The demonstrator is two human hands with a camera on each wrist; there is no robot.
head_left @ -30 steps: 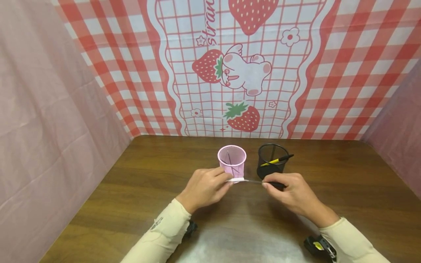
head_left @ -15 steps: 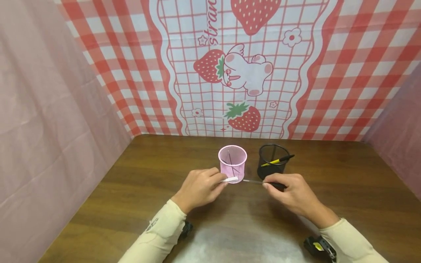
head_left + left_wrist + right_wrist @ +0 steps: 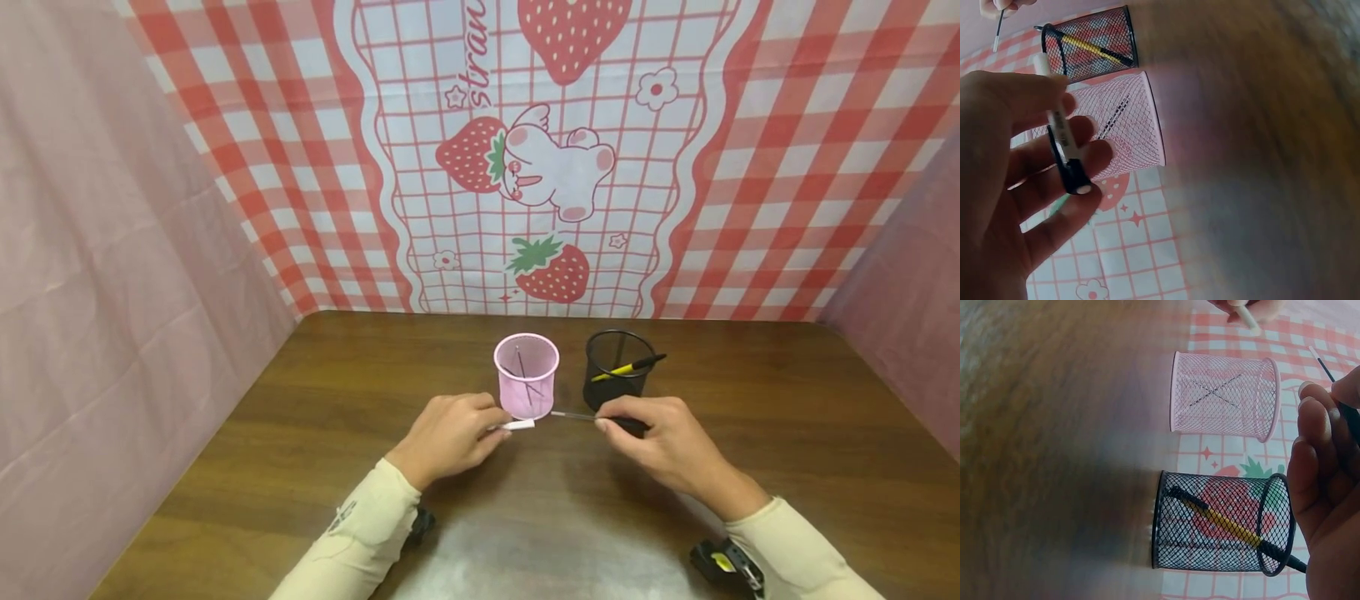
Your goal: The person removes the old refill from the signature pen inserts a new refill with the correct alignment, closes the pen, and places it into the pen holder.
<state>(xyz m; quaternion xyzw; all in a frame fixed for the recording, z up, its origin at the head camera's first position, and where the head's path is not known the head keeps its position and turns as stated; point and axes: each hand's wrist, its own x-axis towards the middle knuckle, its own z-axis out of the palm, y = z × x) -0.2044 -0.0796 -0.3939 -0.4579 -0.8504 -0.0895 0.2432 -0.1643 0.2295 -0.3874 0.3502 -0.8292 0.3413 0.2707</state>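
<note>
My left hand (image 3: pixel 450 437) pinches a white pen barrel (image 3: pixel 1063 134) between thumb and fingers. Its black end and clip show in the left wrist view, and its white end points right, just in front of the pink mesh cup (image 3: pixel 517 398). My right hand (image 3: pixel 671 437) grips the black front part of the pen (image 3: pixel 632 426). From that part a thin pen refill (image 3: pixel 576 415) with a pale tip sticks out leftward, toward the barrel. A small gap separates the refill tip from the barrel. The right palm and loosely bent fingers show in the right wrist view.
Thin dark sticks (image 3: pixel 1213 392) cross inside the pink cup. Right of it stands a black mesh cup (image 3: pixel 611 398) with a yellow and black pen (image 3: pixel 621 371) leaning in it. A checked strawberry cloth (image 3: pixel 555 275) hangs behind the brown table (image 3: pixel 337 375).
One second ago the refill tip met the barrel's end. My left hand has drawn the barrel left, off the refill, and lowered it slightly. My right hand has barely moved.
</note>
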